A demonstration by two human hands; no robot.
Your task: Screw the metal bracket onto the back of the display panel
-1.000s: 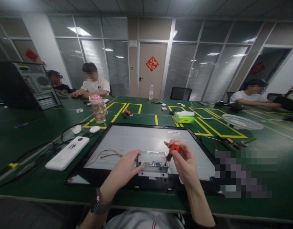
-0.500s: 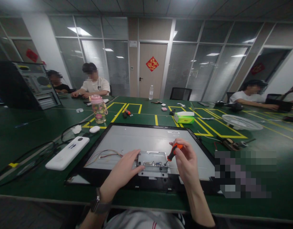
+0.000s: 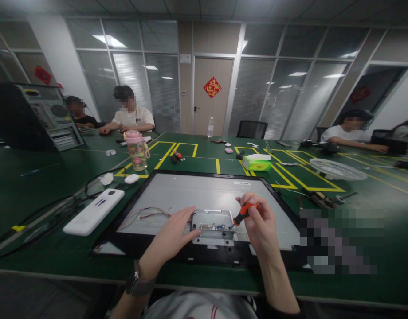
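Observation:
A screwdriver (image 3: 243,214) with an orange and black handle is in my right hand (image 3: 262,220), its fingers closed around the grip. The shaft slants down to the left, and its tip meets the right end of a metal box (image 3: 212,217) with connector ports. My left hand (image 3: 175,230) grips the box's left end, thumb over the front part and fingers along the side. Beneath both hands, an opened monitor panel (image 3: 197,190) with a black frame lies flat, its grey metal back upward. Thin cables (image 3: 147,212) run out from under my left hand.
To the left are a white power bank (image 3: 94,212), a pink-lidded bottle (image 3: 137,153) and black cables (image 3: 57,217). A green tissue box (image 3: 257,164) and a white fan-grille-like disc (image 3: 339,169) stand beyond the panel. A computer case (image 3: 41,117) stands far left. Other people sit around the table.
My right hand has turned the screwdriver a little, so its handle now leans lower and further right. My left hand stays in place on the metal box.

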